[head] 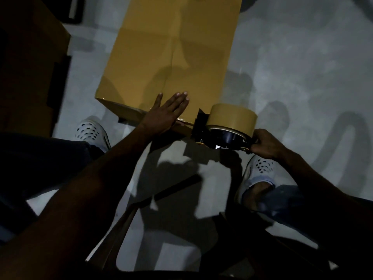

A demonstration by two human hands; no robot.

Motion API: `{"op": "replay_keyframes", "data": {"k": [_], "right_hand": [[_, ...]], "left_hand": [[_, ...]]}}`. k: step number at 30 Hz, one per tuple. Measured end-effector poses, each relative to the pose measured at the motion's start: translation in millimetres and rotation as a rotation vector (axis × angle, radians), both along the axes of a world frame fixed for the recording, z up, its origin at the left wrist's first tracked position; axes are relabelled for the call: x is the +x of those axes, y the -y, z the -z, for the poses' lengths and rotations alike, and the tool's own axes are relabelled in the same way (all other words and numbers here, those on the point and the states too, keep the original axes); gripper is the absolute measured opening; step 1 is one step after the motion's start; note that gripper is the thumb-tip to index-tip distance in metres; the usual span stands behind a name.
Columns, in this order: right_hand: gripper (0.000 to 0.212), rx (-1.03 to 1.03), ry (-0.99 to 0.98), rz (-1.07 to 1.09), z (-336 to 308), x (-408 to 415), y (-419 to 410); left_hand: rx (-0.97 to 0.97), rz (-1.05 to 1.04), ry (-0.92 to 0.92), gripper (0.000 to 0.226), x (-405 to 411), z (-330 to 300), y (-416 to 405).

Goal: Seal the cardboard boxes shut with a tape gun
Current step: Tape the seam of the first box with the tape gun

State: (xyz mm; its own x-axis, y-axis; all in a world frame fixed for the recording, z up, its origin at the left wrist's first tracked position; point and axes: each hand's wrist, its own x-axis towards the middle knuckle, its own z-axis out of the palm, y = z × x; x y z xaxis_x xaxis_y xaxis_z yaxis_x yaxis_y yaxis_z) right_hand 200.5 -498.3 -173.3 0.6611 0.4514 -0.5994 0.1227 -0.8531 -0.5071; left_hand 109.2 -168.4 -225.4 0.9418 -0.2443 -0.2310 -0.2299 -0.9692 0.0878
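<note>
Nearest the camera, two forearms reach forward over a dim grey floor (292, 67), with a white perforated shoe (91, 131) on the left and another (260, 168) on the right. The right hand (266, 144) has its grip wrapped tight around the handle of the tape gun (224, 130), which carries a tan tape roll (233, 117). The gun's front end touches the near right corner of the box (171, 57), at its top edge. The left hand (165, 114) lies flat on the box top at the near edge, grip spread, fingers extended and pressing down beside the centre seam (171, 61). The box stands on the floor, flaps closed, extending away from the person. A second, darker box (30, 67) stands at far left, apart from the first.
</note>
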Motion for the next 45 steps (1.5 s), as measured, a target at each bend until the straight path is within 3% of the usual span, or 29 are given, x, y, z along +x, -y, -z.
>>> {"op": "replay_keyframes", "data": {"k": [5,14,18,22,26,29,34,38,45], "right_hand": [[0.027,0.058,-0.022,0.033,-2,-3,3],[0.011,-0.072,0.013,0.179,5,-4,77],[0.033,-0.063,-0.029,0.175,5,3,65],[0.015,-0.100,-0.066,0.173,12,9,67],[0.024,-0.121,-0.046,0.100,16,17,69],[0.009,-0.164,0.018,0.021,25,27,62],[0.054,-0.243,0.208,-0.199,48,36,46],[0.036,-0.274,0.278,-0.138,36,21,28],[0.038,-0.379,0.231,-0.089,26,16,23]], "left_hand": [[-0.026,-0.029,-0.017,0.069,0,-4,-6],[-0.035,-0.065,-0.024,0.079,4,9,-7],[-0.078,-0.138,-0.126,0.094,13,0,16],[-0.056,0.023,-0.064,0.099,34,4,61],[-0.015,0.073,0.011,0.097,39,18,68],[-0.023,0.096,0.031,0.097,40,20,64],[-0.016,0.114,-0.034,0.100,44,19,62],[-0.019,0.113,-0.063,0.101,46,16,63],[0.011,0.068,-0.146,0.100,47,6,72]]}}
